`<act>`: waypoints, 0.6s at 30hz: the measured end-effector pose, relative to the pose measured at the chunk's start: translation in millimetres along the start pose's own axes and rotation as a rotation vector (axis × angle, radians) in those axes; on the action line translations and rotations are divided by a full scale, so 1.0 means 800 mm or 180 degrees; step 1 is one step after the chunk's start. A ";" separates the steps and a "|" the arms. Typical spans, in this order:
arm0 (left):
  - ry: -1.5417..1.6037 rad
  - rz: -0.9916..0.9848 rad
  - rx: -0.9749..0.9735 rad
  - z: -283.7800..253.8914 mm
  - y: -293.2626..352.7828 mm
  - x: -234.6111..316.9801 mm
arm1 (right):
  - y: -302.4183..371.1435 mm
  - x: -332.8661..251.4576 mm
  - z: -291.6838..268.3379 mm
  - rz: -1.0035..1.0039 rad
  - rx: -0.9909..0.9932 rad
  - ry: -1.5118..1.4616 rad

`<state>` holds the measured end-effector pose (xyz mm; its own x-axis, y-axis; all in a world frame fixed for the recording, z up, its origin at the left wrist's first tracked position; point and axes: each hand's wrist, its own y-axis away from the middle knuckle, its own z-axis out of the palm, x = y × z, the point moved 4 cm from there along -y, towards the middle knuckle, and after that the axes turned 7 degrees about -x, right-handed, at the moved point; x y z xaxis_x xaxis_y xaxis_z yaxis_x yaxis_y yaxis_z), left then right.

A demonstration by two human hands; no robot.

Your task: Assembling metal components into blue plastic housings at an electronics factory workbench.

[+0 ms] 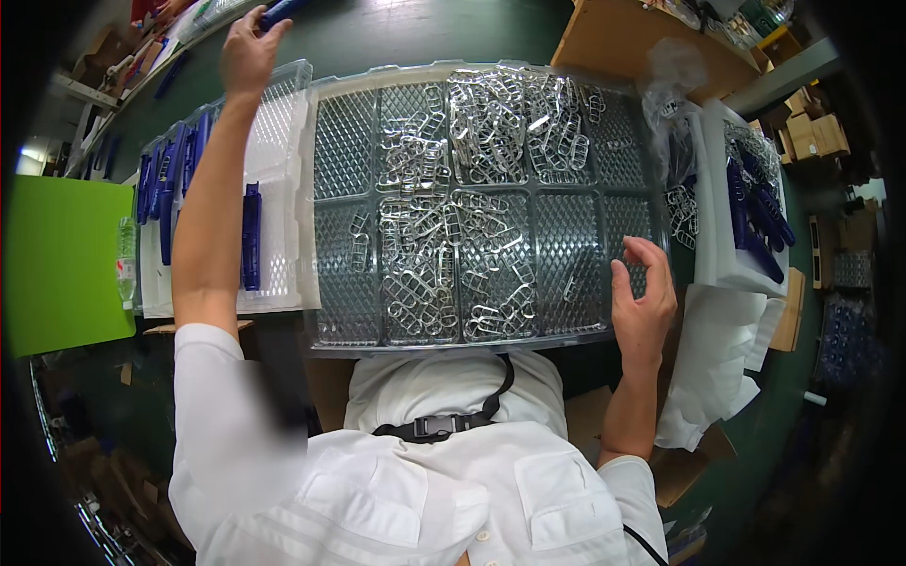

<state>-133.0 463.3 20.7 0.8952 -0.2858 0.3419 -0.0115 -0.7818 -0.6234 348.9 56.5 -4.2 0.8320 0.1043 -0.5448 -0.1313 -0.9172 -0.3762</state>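
Note:
My left hand (pixel 253 55) reaches far forward at the upper left, its thumb and fingers round the end of a long blue plastic part (pixel 280 11). The picture's top edge cuts off some of that part. My right hand (pixel 645 300) hovers at the right front edge of a clear compartment tray (pixel 344 141). Its thumb and bent fingers are apart, and I see nothing between them. Heaps of shiny metal wire loops (pixel 486 123) lie in the tray's middle compartments. A single metal loop (pixel 570 287) lies near my right hand.
On the left, a white tray (pixel 274 141) holds several blue parts (pixel 251 236), partly behind my left forearm. A white foam box (pixel 722 217) with blue parts and metal loops stands on the right. A green board (pixel 66 264) and a cardboard box (pixel 651 38) flank the work surface.

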 end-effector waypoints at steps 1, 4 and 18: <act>-0.0307 -0.0142 0.0007 -0.001 -0.018 -0.044 | -0.004 0.006 0.004 0.0040 -0.0100 0.0053; 0.0118 -0.0220 0.0052 -0.007 -0.023 -0.068 | -0.027 0.014 0.003 0.0091 -0.0179 0.0308; 0.1252 -0.1101 0.1057 -0.357 0.501 0.002 | -0.188 0.078 0.114 -0.0478 -0.1357 0.1589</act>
<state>-263.2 -8.9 -27.8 0.5903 -0.2791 0.7574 0.4459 -0.6694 -0.5942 371.1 235.7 -50.1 0.9875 0.1464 -0.0592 0.1444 -0.9889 -0.0362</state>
